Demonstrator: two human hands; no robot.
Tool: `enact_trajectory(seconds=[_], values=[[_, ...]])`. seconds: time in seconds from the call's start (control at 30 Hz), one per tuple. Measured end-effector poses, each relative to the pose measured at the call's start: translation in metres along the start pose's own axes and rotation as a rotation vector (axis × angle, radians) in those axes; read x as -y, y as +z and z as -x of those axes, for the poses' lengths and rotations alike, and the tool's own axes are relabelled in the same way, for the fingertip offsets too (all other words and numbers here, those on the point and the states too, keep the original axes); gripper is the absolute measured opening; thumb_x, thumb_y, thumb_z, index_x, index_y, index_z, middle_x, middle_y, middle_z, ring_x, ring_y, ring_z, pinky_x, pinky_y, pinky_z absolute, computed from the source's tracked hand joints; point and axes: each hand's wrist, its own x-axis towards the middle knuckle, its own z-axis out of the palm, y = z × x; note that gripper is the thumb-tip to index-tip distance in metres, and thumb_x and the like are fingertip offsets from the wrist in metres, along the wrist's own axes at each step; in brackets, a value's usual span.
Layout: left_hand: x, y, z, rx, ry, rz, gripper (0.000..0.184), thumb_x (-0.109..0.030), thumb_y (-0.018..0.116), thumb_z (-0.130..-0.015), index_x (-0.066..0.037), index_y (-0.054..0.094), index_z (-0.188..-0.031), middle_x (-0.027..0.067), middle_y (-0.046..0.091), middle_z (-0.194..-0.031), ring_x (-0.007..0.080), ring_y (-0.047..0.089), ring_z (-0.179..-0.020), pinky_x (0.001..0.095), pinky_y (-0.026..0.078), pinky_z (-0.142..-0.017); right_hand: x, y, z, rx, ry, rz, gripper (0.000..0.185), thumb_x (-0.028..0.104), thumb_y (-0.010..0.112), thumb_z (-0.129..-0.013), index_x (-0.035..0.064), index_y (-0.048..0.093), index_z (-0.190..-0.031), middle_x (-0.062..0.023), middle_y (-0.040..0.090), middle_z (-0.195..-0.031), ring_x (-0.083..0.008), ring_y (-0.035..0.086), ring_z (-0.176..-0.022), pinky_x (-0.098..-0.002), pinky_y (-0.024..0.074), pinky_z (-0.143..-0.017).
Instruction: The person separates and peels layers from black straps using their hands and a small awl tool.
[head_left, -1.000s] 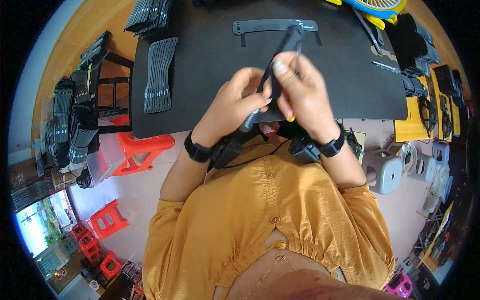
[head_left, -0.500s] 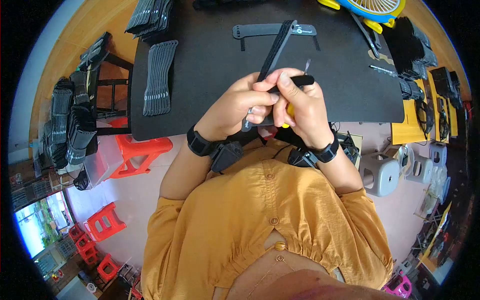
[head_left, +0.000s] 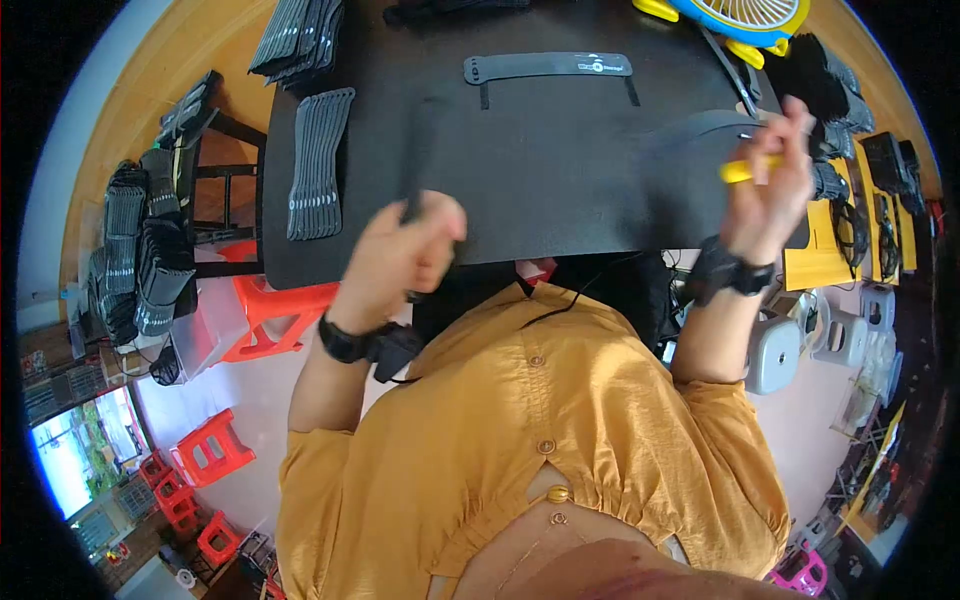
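Over the front left of the black table (head_left: 540,200), my left hand (head_left: 405,250) is closed on a dark strap (head_left: 415,165), which is blurred by motion. Far to the right, my right hand (head_left: 772,190) is closed around a tool with a yellow handle (head_left: 748,170); the rest of the tool is smeared. A single grey strap (head_left: 545,67) with a white label lies flat near the table's back, two short black strips under its ends. At the left of the table lies a fanned stack of grey straps (head_left: 318,165).
More strap stacks stand at the back left (head_left: 298,35) and at the right edge (head_left: 835,90). A blue and yellow fan (head_left: 745,20) is at the back right. Below are red stools (head_left: 213,448) and a grey stool (head_left: 775,355).
My hands have parted: the left moved left with the strap, the right moved far right with the yellow-handled tool. The strap and tool had been close together between my hands.
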Motion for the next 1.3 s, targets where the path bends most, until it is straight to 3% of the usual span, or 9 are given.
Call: enact_trajectory(seconds=[0.07, 0.2, 0.27, 0.33, 0.4, 0.47, 0.63, 0.93, 1.3], values=[[-0.011, -0.026, 0.000, -0.024, 0.052, 0.221, 0.022, -0.024, 0.051, -0.100, -0.008, 0.055, -0.087, -0.0078, 0.027, -0.054, 0.0040, 0.022, -0.042, 0.0210, 0.020, -0.040, 0.026, -0.023, -0.019, -0.153, -0.093, -0.148, 0.030, 0.025, 0.048, -0.103, 0.0012, 0.052, -0.121, -0.0030, 0.059, -0.078, -0.0059, 0.045, -0.052, -0.0169, 0.0339, -0.041], [-0.011, -0.013, -0.007, -0.042, 0.174, 0.173, 0.026, -0.026, 0.048, -0.102, -0.005, 0.060, -0.093, -0.0033, 0.041, -0.063, 0.0062, 0.039, -0.051, 0.0207, 0.031, -0.046, 0.012, 0.019, 0.011, 0.109, -0.041, 0.381, 0.031, 0.026, 0.046, -0.103, -0.0017, 0.056, -0.115, -0.0044, 0.061, -0.069, -0.0072, 0.044, -0.042, -0.0163, 0.0328, -0.039], [-0.017, -0.009, -0.022, 0.148, 0.235, 0.057, 0.029, -0.024, 0.045, -0.103, -0.002, 0.062, -0.110, 0.0033, 0.059, -0.082, 0.0117, 0.056, -0.071, 0.0242, 0.045, -0.065, -0.009, 0.030, 0.028, 0.329, 0.093, 0.340, 0.029, 0.024, 0.048, -0.103, -0.0017, 0.058, -0.110, -0.0082, 0.066, -0.071, -0.0097, 0.060, -0.050, -0.0183, 0.0324, -0.036], [-0.022, 0.024, -0.037, 0.171, 0.775, -0.493, 0.036, -0.026, 0.045, -0.103, -0.001, 0.058, -0.125, 0.0079, 0.066, -0.106, 0.0175, 0.061, -0.096, 0.0305, 0.046, -0.088, -0.024, 0.050, 0.046, 0.435, 0.236, 0.228, 0.024, 0.021, 0.055, -0.099, -0.0012, 0.061, -0.107, -0.0107, 0.068, -0.075, -0.0123, 0.063, -0.054, -0.0167, 0.0326, -0.037], [-0.020, 0.043, -0.038, 0.271, 0.469, -0.361, 0.040, -0.028, 0.049, -0.101, -0.001, 0.055, -0.130, 0.0107, 0.062, -0.124, 0.0180, 0.055, -0.115, 0.0322, 0.040, -0.101, -0.035, 0.058, 0.051, 0.539, 0.322, 0.123, 0.023, 0.018, 0.058, -0.097, -0.0015, 0.061, -0.108, -0.0121, 0.069, -0.078, -0.0122, 0.064, -0.055, -0.0167, 0.0327, -0.037], [-0.031, 0.052, -0.040, 0.318, 0.245, -0.486, 0.038, -0.030, 0.057, -0.097, 0.000, 0.060, -0.121, 0.0059, 0.068, -0.091, 0.0124, 0.061, -0.088, 0.0272, 0.046, -0.083, -0.037, 0.058, 0.047, 0.544, 0.342, 0.105, 0.023, 0.017, 0.059, -0.096, -0.0012, 0.061, -0.109, -0.0131, 0.069, -0.082, -0.0122, 0.064, -0.057, -0.0166, 0.0330, -0.038], [-0.043, 0.049, -0.048, 0.208, 0.272, -0.681, 0.031, -0.024, 0.060, -0.096, 0.002, 0.061, -0.112, 0.0021, 0.062, -0.078, 0.0077, 0.054, -0.066, 0.0240, 0.045, -0.062, -0.019, 0.051, 0.028, 0.376, 0.337, 0.564, 0.025, 0.022, 0.062, -0.095, 0.0026, 0.063, -0.111, -0.0100, 0.071, -0.096, -0.0041, 0.058, -0.054, -0.0149, 0.0346, -0.041], [-0.065, 0.033, -0.077, 0.179, 0.512, -0.929, 0.031, -0.027, 0.062, -0.095, 0.001, 0.064, -0.108, 0.0006, 0.060, -0.073, 0.0076, 0.054, -0.062, 0.0242, 0.045, -0.058, -0.015, 0.038, -0.016, 0.494, 0.636, 0.847, 0.028, 0.021, 0.063, -0.095, 0.0046, 0.065, -0.118, -0.0027, 0.070, -0.088, -0.0027, 0.060, -0.059, -0.0130, 0.0362, -0.041], [-0.088, 0.004, -0.107, 0.091, 0.223, -0.663, 0.021, -0.022, 0.064, -0.093, -0.003, 0.065, -0.101, -0.0003, 0.059, -0.071, 0.0043, 0.051, -0.057, 0.0193, 0.038, -0.051, -0.038, 0.028, -0.065, 0.482, 0.656, 1.128, 0.020, 0.023, 0.063, -0.095, 0.0061, 0.066, -0.107, 0.0024, 0.064, -0.076, -0.0008, 0.056, -0.055, -0.0133, 0.0358, -0.041]])
